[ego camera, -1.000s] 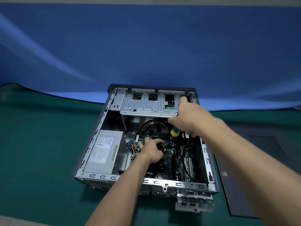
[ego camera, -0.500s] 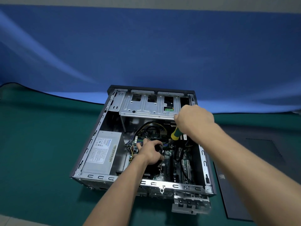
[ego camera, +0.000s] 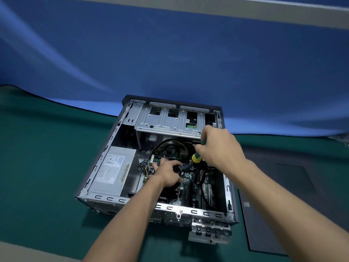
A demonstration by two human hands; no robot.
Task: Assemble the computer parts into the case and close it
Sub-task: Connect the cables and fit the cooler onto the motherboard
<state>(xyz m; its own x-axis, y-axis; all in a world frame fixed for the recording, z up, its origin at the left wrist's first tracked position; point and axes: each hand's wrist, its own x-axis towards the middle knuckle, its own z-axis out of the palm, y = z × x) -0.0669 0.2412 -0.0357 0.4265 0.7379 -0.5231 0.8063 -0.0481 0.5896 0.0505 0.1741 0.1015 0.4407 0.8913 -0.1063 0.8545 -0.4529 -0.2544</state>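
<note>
An open computer case [ego camera: 229,195] lies on its side on the green mat, its inside facing up. A grey power supply [ego camera: 111,171] sits in its left half, and the green motherboard [ego camera: 188,178] with cables fills the middle. My right hand [ego camera: 219,148] grips a yellow and green screwdriver [ego camera: 197,156] pointing down into the case. My left hand [ego camera: 169,173] is curled over a dark part on the motherboard, mostly hiding it. A silver drive cage [ego camera: 166,120] spans the far end.
The dark side panel [ego camera: 279,201] lies flat on the mat to the right of the case. A metal slot bracket [ego camera: 209,231] sticks out at the case's near right corner. A blue backdrop rises behind the green mat [ego camera: 41,167].
My right hand has drawn slightly back toward me with the screwdriver, tilting it. My left hand has stayed on the part over the motherboard.
</note>
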